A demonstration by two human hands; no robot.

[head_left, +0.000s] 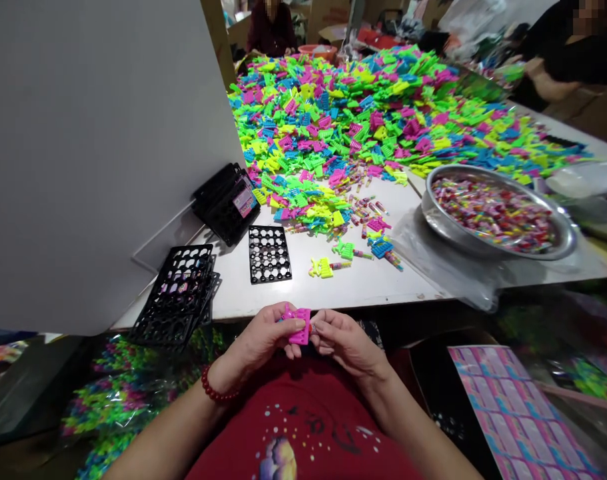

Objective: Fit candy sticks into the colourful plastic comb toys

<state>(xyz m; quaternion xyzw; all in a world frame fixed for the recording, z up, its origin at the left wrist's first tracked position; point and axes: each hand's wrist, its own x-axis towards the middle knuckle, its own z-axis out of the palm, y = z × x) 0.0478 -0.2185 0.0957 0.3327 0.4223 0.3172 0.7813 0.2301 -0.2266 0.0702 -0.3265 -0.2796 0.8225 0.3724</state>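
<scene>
Nearest us is one red shirt [313, 427], with two hands meeting in front of it. Our left hand [270, 330], with one string of red beads [216, 388] at the wrist, is clamped on one pink piece [299, 327], thumb across its face; our right hand [346, 340] pinches one small tube [312, 329], mostly hidden by the fingers, at the piece's right side. On the white table [303, 293] we count three pieces with tubes attached: one yellow [324, 268], one green [344, 250], one blue [382, 247]. One black grid [270, 255] lies flat by itself, and two groups of grids, their number unclear to us, sit farther left. The heaped pieces [333, 113] are too many to count; one steel bowl [566, 233] stands on the right. Both hands are on our side of the near table edge, just short of it, and a strip of white tabletop shows beyond them. A pale panel [98, 167] bounds the left, a clear plastic bag [453, 267] the right. The pink piece's long axis runs roughly left to right, its broad end pointing toward the right hand.
</scene>
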